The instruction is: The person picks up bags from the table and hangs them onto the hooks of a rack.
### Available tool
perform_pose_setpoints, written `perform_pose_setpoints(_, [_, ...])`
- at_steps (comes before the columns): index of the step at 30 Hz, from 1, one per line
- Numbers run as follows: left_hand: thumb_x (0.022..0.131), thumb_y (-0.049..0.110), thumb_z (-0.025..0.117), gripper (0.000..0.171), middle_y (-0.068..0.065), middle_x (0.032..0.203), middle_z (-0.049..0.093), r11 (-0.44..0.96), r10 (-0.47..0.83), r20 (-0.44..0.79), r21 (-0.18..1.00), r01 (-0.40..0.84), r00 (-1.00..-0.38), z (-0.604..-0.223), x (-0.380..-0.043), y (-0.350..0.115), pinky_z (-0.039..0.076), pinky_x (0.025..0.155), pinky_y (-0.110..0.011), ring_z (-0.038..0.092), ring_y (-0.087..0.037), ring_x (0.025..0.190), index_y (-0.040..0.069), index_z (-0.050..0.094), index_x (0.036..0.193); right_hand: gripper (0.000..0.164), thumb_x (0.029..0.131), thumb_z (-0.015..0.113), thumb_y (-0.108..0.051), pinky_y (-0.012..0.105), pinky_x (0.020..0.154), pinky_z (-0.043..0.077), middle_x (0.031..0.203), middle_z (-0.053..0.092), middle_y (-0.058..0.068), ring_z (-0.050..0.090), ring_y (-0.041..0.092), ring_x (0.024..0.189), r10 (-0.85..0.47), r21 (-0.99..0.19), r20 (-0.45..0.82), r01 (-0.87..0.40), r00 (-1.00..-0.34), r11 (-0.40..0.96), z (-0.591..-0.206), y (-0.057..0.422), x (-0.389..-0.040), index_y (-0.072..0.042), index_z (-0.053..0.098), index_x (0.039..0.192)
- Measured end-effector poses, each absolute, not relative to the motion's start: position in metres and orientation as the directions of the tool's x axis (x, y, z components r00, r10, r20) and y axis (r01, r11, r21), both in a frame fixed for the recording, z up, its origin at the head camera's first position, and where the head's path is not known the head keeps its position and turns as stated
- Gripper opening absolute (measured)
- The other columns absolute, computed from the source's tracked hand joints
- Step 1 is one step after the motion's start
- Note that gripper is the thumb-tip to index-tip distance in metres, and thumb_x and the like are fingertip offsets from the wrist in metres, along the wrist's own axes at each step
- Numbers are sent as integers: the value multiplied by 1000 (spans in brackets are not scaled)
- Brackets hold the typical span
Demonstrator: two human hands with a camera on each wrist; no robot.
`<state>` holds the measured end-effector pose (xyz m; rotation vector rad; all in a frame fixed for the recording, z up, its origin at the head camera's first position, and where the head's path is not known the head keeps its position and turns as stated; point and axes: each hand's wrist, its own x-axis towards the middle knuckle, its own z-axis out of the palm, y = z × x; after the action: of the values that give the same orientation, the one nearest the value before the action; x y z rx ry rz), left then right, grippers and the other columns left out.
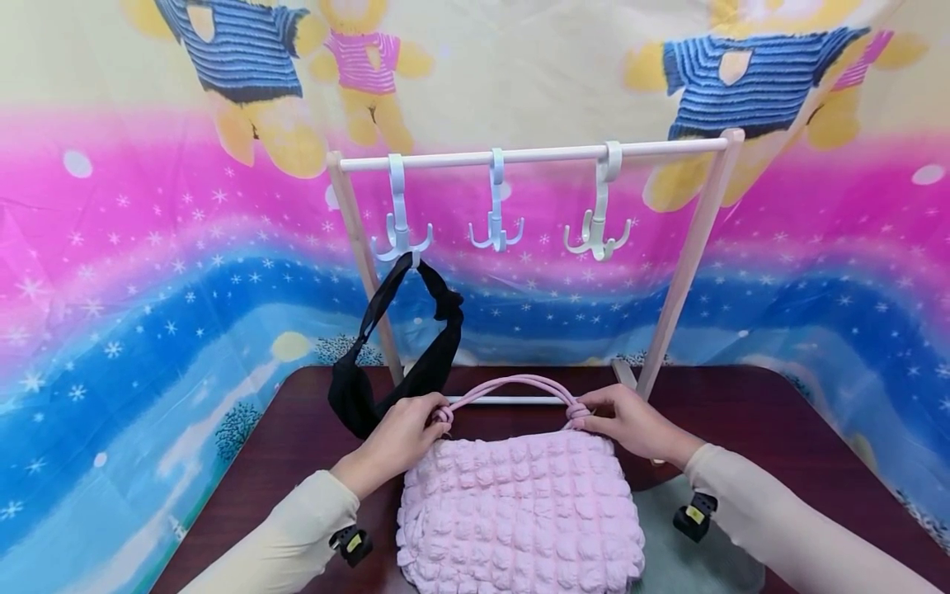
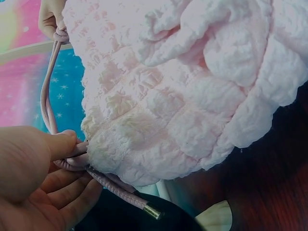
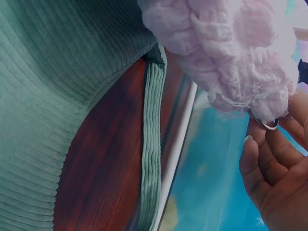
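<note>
A pink puffy handbag (image 1: 519,511) is held up by both hands, its corded handle (image 1: 519,381) arching above it. My left hand (image 1: 408,429) pinches the knotted left end of the handle; in the left wrist view, thumb and fingers close round the cord (image 2: 77,161), whose metal-tipped tail hangs below. The right hand (image 1: 631,421) pinches the handle's right knot (image 1: 576,410). In the right wrist view its fingers are by a small metal ring (image 3: 267,124) at the bag's corner. A black bag (image 1: 356,396) hangs by its strap from the left hook (image 1: 401,219).
A wooden rack (image 1: 690,256) stands on the dark red table (image 1: 245,495). Two more hooks hang from its bar, a middle one (image 1: 496,206) and a right one (image 1: 599,210). A green corduroy bag (image 3: 33,110) lies on the table at the right, beneath the pink one.
</note>
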<state>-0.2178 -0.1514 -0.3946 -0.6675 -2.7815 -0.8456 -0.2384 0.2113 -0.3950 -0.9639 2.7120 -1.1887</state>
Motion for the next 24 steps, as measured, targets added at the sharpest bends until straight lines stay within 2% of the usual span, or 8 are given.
perform_pose_setpoints(11, [95, 10, 70, 16, 1, 98, 72, 738, 364, 291, 489, 465, -884, -387, -215, -153, 53, 72, -26, 65, -6, 82, 10, 68, 111, 18, 97, 68, -23, 27, 81, 56, 106, 76, 2, 67, 2, 95, -530, -658, 229, -531, -816, 534, -386, 209, -233, -16, 75, 112])
perform_pose_setpoints(24, [95, 14, 70, 20, -2, 100, 71, 754, 343, 275, 490, 438, -898, -376, -211, -153, 50, 69, -25, 62, -6, 79, 10, 68, 114, 19, 99, 66, -19, 24, 74, 56, 105, 76, 5, 66, 7, 88, -539, -684, 223, -525, -812, 507, -377, 209, -230, -12, 74, 114])
